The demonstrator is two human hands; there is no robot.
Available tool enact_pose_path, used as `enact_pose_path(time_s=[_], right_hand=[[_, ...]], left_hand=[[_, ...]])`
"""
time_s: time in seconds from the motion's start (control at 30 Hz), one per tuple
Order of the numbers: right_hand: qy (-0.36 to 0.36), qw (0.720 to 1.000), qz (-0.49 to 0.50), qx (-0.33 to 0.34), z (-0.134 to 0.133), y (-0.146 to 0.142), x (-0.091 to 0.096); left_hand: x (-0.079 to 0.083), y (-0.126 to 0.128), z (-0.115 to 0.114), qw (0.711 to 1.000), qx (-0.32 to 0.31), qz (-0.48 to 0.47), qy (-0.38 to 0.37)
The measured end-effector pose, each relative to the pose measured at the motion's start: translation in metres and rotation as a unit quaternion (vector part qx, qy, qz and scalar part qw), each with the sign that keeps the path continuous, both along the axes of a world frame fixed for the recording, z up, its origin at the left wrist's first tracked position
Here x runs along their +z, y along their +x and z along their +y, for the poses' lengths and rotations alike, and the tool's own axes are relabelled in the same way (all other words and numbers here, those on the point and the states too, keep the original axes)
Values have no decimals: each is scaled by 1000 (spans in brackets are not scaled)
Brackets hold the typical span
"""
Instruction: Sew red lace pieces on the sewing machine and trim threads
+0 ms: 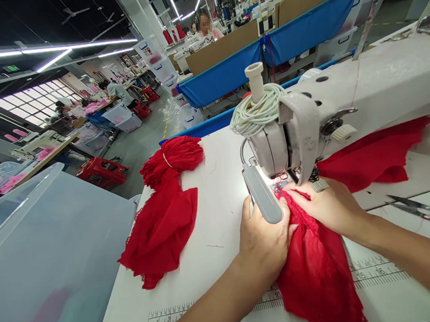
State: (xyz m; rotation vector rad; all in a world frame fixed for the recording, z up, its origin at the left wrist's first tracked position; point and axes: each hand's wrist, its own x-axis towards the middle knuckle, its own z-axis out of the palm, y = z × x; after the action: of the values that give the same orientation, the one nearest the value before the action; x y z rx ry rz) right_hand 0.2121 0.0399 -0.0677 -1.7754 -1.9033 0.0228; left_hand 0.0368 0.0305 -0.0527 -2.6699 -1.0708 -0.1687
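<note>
A piece of red lace-edged fabric [316,267] runs from the needle area of a white sewing machine [372,79] down over the table's front. My left hand [263,236] grips its left side just below the presser foot, partly behind a grey clip-on lamp [262,192]. On the fabric's other side, my right hand [330,204] pinches it close to the needle, its fingertips partly hidden under the machine head. More red fabric [378,155] lies beneath the machine arm.
Left on the white table [213,191] sit a tied red fabric bundle [173,159] and a loose red piece [161,234]. Scissors [423,206] lie at the right. A printed ruler [376,272] crosses the front. A translucent bin [59,262] stands at the left; people work beyond.
</note>
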Motion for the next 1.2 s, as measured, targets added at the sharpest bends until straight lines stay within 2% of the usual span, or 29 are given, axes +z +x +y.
enact_pose_path(time_s=[0.33,0.77,0.97,1.07,1.2], right_hand=[[43,998,-14,41,0,3,0],[-2,1000,5,7,1,1,2],[-2,1000,-4,7,0,1,0],[-4,1000,20,20,0,2,4],[-27,993,108,42,0,6,14]], left_hand=[[-1,0,1,1000,-5,-9,-12],[-3,-1,2,1000,-7,-16,-16],[-2,-1,1,1000,-6,-18,-18],[-4,-1,2,1000,-4,-16,-20],[-5,-1,2,1000,-4,-18,-23]])
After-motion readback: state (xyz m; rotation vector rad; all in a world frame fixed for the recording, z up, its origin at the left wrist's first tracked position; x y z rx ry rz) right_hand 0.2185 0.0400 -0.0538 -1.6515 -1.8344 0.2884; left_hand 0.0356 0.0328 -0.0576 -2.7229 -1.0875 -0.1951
